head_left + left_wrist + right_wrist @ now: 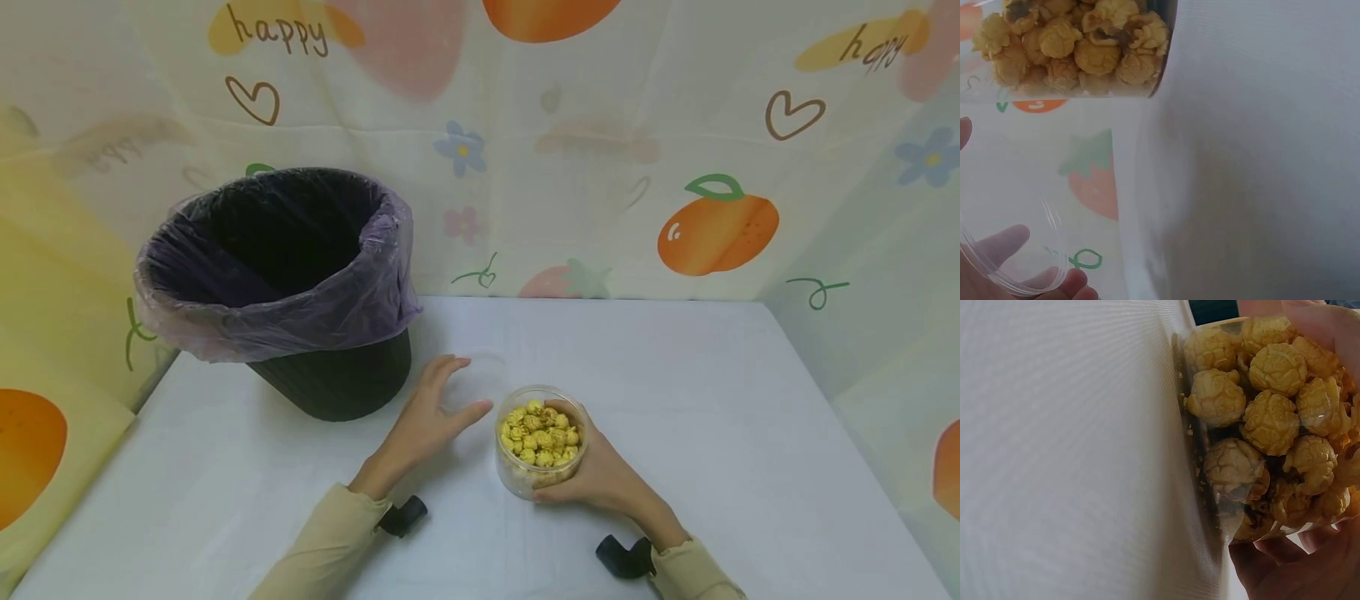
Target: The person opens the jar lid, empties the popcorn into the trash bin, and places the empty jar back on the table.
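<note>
A clear plastic jar (517, 479) of yellow popcorn (542, 437) stands uncovered on the white table. From its right side my right hand (600, 471) grips it, thumb on the near side and fingers round the back. The right wrist view shows the popcorn (1272, 422) close up through the wall, with small crumbs at the base. To the jar's left, my left hand (423, 425) holds a clear round lid (1054, 284) between thumb and fingers. That lid is so transparent that only its rim shows faintly in the head view.
A black trash bin (337, 379) lined with a purple bag (352, 308) stands behind and left of my left hand. A fruit-printed cloth (600, 167) hangs along the back and both sides of the white table (690, 375).
</note>
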`<state>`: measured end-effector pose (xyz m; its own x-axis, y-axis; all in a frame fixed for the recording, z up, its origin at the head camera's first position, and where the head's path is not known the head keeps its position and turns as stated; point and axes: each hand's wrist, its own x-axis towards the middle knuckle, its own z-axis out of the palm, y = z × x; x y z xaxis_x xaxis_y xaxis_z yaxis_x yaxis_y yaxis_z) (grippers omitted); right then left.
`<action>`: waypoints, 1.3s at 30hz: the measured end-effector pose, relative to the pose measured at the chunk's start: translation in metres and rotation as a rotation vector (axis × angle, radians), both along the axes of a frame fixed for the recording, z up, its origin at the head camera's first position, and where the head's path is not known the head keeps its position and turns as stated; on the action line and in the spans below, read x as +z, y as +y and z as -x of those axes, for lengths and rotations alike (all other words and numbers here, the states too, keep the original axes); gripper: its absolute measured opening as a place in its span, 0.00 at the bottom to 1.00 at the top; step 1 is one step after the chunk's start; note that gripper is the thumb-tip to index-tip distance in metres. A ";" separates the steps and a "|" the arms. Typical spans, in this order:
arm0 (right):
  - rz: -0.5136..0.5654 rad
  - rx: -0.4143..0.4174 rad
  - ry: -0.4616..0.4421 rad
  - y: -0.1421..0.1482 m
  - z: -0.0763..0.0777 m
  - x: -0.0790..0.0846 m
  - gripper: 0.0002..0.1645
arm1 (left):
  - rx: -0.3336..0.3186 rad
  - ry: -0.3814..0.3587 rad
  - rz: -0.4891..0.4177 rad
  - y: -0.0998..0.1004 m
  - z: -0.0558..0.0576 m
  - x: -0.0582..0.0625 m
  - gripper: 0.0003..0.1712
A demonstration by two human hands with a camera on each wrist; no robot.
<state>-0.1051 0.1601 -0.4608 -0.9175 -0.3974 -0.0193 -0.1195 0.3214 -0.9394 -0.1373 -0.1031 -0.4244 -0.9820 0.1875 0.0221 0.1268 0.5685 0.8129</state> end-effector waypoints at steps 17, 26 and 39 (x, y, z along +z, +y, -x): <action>-0.002 -0.012 0.004 0.000 -0.002 0.002 0.69 | 0.077 -0.230 -0.150 -0.008 0.018 -0.013 0.35; -0.011 -0.022 -0.003 0.000 -0.001 0.001 0.69 | 0.131 -0.327 -0.172 -0.011 0.025 -0.023 0.36; 0.005 -0.008 0.003 -0.001 -0.001 0.002 0.70 | 0.119 -0.175 0.008 -0.018 0.024 -0.029 0.22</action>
<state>-0.1043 0.1592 -0.4586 -0.9206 -0.3902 -0.0145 -0.1196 0.3172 -0.9408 -0.1610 -0.1216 -0.4537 -0.9860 0.0692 -0.1518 -0.0845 0.5772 0.8122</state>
